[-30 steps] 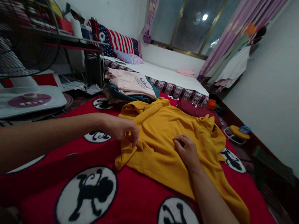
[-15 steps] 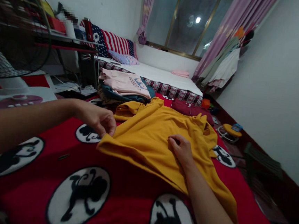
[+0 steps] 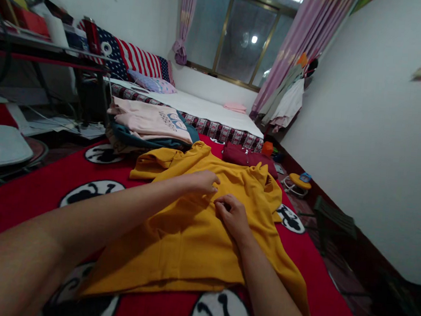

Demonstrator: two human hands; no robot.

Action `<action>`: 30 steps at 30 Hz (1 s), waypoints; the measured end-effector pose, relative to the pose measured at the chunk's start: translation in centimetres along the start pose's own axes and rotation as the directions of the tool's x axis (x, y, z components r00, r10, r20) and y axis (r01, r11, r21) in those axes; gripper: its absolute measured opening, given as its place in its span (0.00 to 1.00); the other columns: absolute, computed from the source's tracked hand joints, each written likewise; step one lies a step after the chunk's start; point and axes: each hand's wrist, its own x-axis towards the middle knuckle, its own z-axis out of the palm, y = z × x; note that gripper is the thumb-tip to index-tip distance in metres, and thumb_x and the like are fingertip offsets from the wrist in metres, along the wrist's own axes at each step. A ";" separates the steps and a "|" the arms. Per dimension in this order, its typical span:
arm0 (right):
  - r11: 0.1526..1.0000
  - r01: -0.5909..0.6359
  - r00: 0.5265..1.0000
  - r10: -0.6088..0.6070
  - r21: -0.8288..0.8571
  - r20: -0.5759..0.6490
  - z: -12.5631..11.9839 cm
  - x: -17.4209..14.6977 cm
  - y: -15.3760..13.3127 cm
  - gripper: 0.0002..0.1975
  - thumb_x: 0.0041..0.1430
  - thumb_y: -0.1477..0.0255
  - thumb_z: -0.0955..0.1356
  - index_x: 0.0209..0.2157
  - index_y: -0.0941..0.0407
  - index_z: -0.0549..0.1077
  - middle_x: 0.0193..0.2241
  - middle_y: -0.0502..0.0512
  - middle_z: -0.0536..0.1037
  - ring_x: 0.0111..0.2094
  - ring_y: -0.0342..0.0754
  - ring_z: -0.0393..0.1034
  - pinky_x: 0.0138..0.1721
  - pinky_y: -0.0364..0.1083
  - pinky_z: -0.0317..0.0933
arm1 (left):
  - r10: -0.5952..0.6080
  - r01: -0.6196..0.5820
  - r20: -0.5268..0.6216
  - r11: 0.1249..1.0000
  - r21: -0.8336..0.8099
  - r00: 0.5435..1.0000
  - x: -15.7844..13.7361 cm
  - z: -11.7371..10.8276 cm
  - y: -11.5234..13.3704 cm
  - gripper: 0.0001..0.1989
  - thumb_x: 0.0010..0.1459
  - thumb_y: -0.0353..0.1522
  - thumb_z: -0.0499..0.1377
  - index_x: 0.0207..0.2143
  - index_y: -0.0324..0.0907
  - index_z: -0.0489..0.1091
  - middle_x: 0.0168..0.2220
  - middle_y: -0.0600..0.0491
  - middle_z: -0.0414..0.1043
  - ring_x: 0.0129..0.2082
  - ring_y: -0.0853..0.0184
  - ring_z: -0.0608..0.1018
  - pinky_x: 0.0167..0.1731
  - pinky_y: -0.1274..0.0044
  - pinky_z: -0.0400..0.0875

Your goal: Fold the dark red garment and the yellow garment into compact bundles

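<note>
A yellow short-sleeved shirt (image 3: 183,254) is spread over a red blanket (image 3: 152,314) printed with black figures in white ovals. Its hem lies toward me and its sleeves are on the far side. My left hand (image 3: 205,181) is over the middle of the shirt, fingers a little apart and pointing right, with no cloth seen in them. Just to its right and nearer to me, my right hand (image 3: 232,213) has thumb and finger brought together on a small pinch of the shirt's cloth. The undersides of both hands are hidden.
Beyond the shirt lie a stack of folded clothes (image 3: 151,121) and a folded dark red garment (image 3: 247,156). A desk (image 3: 50,53) stands at the left, near a white stool (image 3: 1,147). At the right are a yellow-topped stool (image 3: 300,180) and a dark folding stool (image 3: 332,218).
My left hand has let go of the shirt's near left corner and moved right, beside my right hand. The hem now lies flatter and nearer to me. The view has turned right.
</note>
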 end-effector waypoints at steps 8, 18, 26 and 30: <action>0.988 -0.117 0.989 0.125 0.098 -0.080 0.2 -0.2 0.2 0.07 0.55 0.70 0.65 0.31 0.55 0.75 0.31 0.54 0.79 0.33 0.49 0.72 0.39 0.47 0.65 | -0.098 0.106 -0.228 0.994 0.023 0.969 1.5 7.5 0.0 0.25 0.65 0.44 0.48 0.62 0.47 0.62 0.66 0.44 0.53 0.66 0.50 0.55 0.64 0.59 0.46; 0.915 -0.274 0.944 0.197 -0.296 -0.265 -5.8 7.8 3.4 0.11 0.50 0.70 0.69 0.38 0.56 0.76 0.42 0.62 0.76 0.42 0.56 0.71 0.45 0.52 0.64 | -0.082 0.093 -0.252 0.995 0.032 0.964 1.7 8.1 0.1 0.27 0.63 0.44 0.49 0.62 0.47 0.61 0.67 0.43 0.52 0.66 0.48 0.54 0.63 0.57 0.46; 0.695 -0.484 0.875 0.370 -0.531 -0.314 -7.7 12.2 8.5 0.30 0.52 0.64 0.71 0.57 0.53 0.67 0.47 0.66 0.69 0.45 0.60 0.69 0.43 0.53 0.61 | -0.019 0.020 -0.258 1.000 0.001 0.966 1.3 7.6 0.4 0.24 0.62 0.40 0.52 0.59 0.42 0.65 0.66 0.40 0.52 0.66 0.46 0.55 0.64 0.59 0.48; 0.742 -0.261 0.949 0.081 -0.617 -0.304 -9.5 11.5 9.3 0.14 0.55 0.73 0.66 0.43 0.51 0.78 0.42 0.58 0.71 0.40 0.53 0.69 0.40 0.48 0.61 | 0.155 -0.162 -0.207 0.987 -0.013 0.966 1.1 7.2 0.5 0.24 0.61 0.42 0.53 0.58 0.46 0.67 0.64 0.45 0.58 0.67 0.44 0.51 0.63 0.57 0.51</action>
